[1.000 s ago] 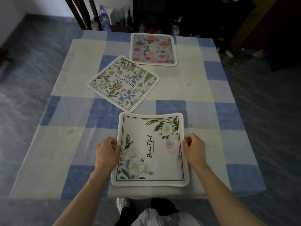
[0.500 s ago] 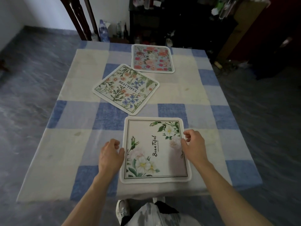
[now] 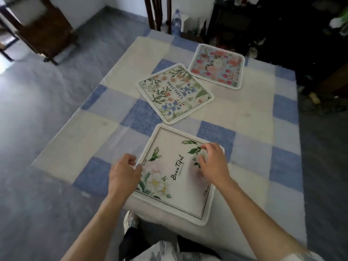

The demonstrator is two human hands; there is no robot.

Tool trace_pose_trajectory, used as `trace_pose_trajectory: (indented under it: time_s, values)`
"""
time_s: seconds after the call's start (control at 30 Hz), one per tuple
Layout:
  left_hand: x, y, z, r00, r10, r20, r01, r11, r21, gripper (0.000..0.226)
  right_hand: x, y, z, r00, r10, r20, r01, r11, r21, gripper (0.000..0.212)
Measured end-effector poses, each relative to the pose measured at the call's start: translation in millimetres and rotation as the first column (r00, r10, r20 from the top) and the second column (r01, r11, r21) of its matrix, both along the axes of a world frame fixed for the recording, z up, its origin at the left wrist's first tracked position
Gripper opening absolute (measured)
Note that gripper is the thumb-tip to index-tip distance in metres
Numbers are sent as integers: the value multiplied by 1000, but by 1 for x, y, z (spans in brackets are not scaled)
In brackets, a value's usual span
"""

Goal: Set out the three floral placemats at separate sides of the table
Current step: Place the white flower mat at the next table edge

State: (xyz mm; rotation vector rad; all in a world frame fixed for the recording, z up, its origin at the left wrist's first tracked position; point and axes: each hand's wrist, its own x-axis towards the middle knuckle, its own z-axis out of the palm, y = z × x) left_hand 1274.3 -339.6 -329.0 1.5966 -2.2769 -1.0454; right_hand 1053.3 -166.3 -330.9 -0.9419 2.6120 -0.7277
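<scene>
Three floral placemats lie on the checked blue and cream tablecloth [image 3: 113, 113]. The white one with pale roses and "BeauTiful" [image 3: 177, 178] lies flat at the near edge. My left hand [image 3: 125, 174] hovers at its left border, fingers loosely curled, thumb just touching the rim. My right hand [image 3: 212, 162] rests over its right part, fingers loosely curled, gripping nothing. The wildflower "BEAUTIFUL" placemat [image 3: 175, 93] lies askew in the middle. The pink and red flowered placemat [image 3: 216, 65] sits near the far edge.
A wooden chair [image 3: 47, 31] stands on the grey floor at the far left. Another chair back [image 3: 158, 14] and a water bottle [image 3: 177, 21] are beyond the table's far side. Dark cluttered furniture [image 3: 263, 25] fills the back right.
Both hands let go of the near placemat's side edges. My right hand slid inward onto the mat. The view swung, so the table now looks turned.
</scene>
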Motion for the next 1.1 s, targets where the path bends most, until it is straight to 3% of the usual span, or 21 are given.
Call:
trace_pose_trajectory:
  time_s: [0.27,0.6,0.9,1.1]
  values:
    - [0,72,-9,950,309,-43,-298,940,168,17,-38,-11,-7,975,223,2,-222,971,82,33]
    - [-4,106,-30,770,635,-60,-603,756,257,16,-48,-32,-24,901,424,87,-431,899,77,31]
    - [-13,130,-45,591,806,-31,-758,568,320,27,-82,-52,-42,880,465,99,-475,850,229,35]
    - [-20,132,-40,514,857,-27,-810,496,313,29,-89,-57,-47,896,440,63,-443,876,189,30]
